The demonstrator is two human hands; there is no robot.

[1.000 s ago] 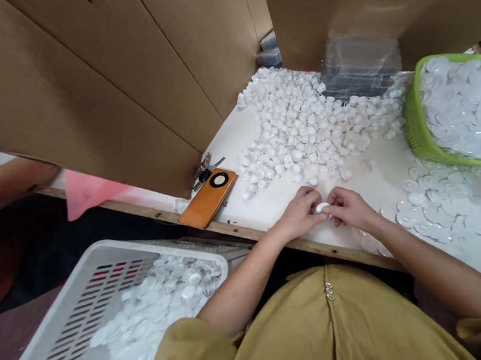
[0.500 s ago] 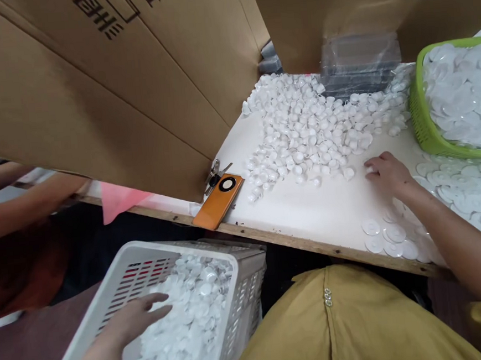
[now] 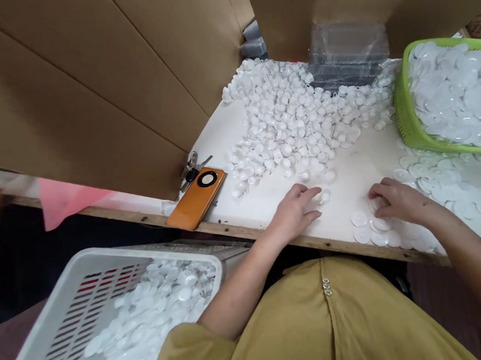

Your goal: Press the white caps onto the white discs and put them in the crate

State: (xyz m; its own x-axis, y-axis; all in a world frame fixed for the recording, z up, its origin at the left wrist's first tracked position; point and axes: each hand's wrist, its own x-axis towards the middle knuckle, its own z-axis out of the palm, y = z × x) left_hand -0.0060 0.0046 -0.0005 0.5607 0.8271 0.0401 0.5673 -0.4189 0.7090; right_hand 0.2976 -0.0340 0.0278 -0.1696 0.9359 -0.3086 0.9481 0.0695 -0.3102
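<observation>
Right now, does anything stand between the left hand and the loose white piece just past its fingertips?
Nothing visible does: the open left hand is right by the white piece; whether they touch is unclear.

Brown cardboard panels point(image 3: 72, 104) stand behind and beside a white, wood-edged table point(image 3: 247, 213); the dim floor point(image 3: 7, 342) seems purplish-brown.

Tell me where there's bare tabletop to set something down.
Mostly bare patches: between the orange phone and left hand, before the white pile; and between the small piece at its fingers and the right hand. Crowded: the pile itself, and beside the green basket, where flat discs spread.
</observation>
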